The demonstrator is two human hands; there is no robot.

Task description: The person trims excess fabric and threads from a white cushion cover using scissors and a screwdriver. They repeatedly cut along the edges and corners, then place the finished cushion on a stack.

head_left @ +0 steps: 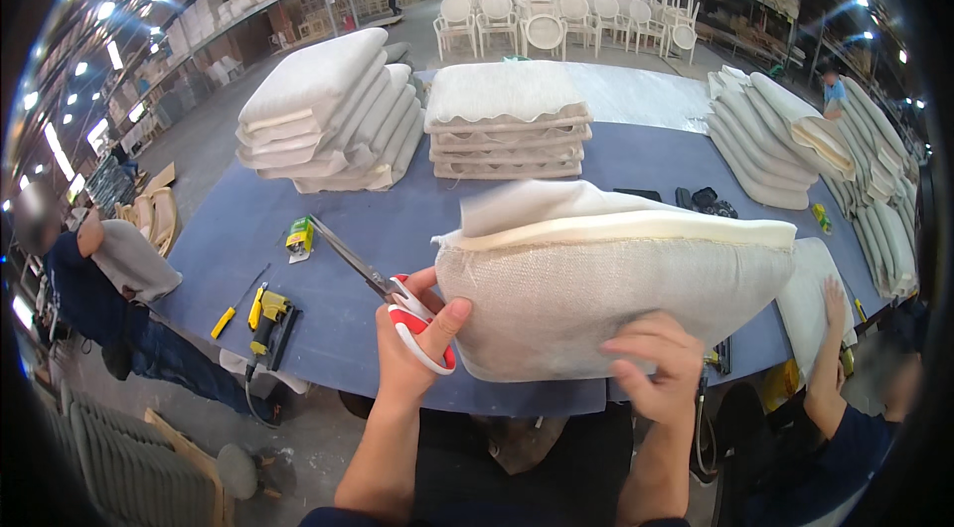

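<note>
My left hand [402, 373] is closed around a pair of scissors [382, 283] with red and white handles, blades pointing up and left. Its fingers also reach the left end of a beige fabric-covered seat cushion [586, 294], tilted up above the blue table [368, 219]. Along the cushion's top runs an exposed strip of pale foam [646, 228], with a loose fabric flap [537, 204] behind it. My right hand [661, 368] is in front of the cushion's lower right, thumb and fingers apart, holding nothing; whether it touches the fabric is unclear.
Cushion stacks stand at the left [318, 110], centre [509, 145] and right [760, 145]. On the table's left lie a pneumatic staple gun [273, 328], a yellow-handled screwdriver [227, 318] and a small green-yellow box [299, 239]. Co-workers are at the left [79, 279] and right [845, 428].
</note>
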